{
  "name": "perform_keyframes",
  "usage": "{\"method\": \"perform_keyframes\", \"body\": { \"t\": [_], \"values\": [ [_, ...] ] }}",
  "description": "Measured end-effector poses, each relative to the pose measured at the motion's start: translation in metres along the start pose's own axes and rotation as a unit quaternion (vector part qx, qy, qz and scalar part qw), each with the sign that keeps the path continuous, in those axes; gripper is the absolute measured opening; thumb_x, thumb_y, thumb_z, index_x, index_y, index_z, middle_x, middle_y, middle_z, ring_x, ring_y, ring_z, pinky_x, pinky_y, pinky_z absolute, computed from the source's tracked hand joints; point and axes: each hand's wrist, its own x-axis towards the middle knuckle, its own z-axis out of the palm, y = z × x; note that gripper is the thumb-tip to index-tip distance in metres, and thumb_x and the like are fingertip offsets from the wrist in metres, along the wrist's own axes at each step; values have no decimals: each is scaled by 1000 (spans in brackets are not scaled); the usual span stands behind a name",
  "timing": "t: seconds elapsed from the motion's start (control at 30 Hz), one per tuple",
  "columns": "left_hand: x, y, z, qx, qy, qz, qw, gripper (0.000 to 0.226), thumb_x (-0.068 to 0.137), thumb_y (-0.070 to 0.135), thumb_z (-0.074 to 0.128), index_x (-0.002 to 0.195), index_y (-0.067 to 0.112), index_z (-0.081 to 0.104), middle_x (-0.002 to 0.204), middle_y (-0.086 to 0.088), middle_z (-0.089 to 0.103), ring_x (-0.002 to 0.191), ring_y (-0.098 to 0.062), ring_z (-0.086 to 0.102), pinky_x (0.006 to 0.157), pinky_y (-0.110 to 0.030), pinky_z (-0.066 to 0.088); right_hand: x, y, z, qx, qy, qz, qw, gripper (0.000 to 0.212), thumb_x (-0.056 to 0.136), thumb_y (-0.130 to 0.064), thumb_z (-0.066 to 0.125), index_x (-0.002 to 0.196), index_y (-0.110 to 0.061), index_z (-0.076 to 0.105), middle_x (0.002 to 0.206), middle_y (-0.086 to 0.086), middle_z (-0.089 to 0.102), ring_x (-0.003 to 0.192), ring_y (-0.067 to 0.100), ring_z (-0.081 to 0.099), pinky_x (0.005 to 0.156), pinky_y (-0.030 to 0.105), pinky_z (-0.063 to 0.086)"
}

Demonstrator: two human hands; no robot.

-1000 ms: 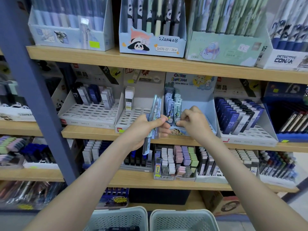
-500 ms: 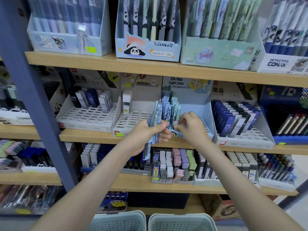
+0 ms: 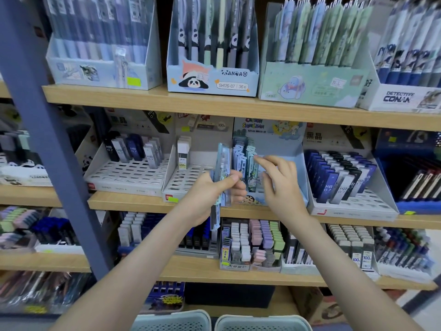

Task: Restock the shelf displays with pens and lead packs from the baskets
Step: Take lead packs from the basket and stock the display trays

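- Left hand (image 3: 210, 194) grips an upright bundle of clear-wrapped packs (image 3: 220, 175), thumb across the front, just before the middle shelf (image 3: 133, 201).
- Right hand (image 3: 279, 185) is loosely open, forefinger stretched left to the row of packs (image 3: 243, 158) standing in the cartoon display box (image 3: 284, 144). We make out nothing in its grasp.
- Bundle sits just left of that row, hands near each other.
- Left basket (image 3: 171, 321) and right basket (image 3: 260, 322) sit side by side at the near edge, beneath the arms.
- Grey lead tray (image 3: 128, 173) stands farther left on the same shelf.
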Motion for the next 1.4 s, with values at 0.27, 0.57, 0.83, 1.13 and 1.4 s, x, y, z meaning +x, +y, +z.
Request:
{"method": "perform_keyframes", "body": {
  "t": [0.27,0.57,0.83,1.13,1.4],
  "values": [
    [-10,7,20,44,-179,-67,981,13,89,7,57,100,5,63,77,-9,72,72,-19,71,68,-30,59,5,-40,-48,395,-195,228,868,8,91,-15,61,92,-9,66,77,4,63,74,12,58,75,23,48],
    [-4,7,31,105,-136,-73,982,18,96,9,54,110,3,64,88,-11,74,70,-15,70,68,-24,59,-2,-9,-62,367,-51,299,880,28,86,-22,69,112,-26,57,107,-9,58,94,4,54,79,19,43],
    [-4,15,31,130,-143,-66,979,10,95,7,55,102,5,62,84,-13,74,67,-15,70,63,-23,58,-12,15,-60,-82,-34,-87,992,24,85,-35,55,106,-27,65,104,-5,59,106,15,42,86,26,16],
    [7,32,23,179,-112,-24,977,14,96,8,55,109,7,49,80,-9,74,67,-18,71,64,-27,59,7,2,-61,471,-60,363,801,16,95,-15,56,109,-11,60,101,5,65,89,17,62,69,18,51],
    [8,34,10,181,-60,15,982,11,95,17,56,100,7,58,83,-12,73,58,-16,66,54,-25,56,21,16,-49,498,117,394,764,16,96,-10,53,112,-9,51,87,4,59,74,19,62,70,26,55]
  ]
}}
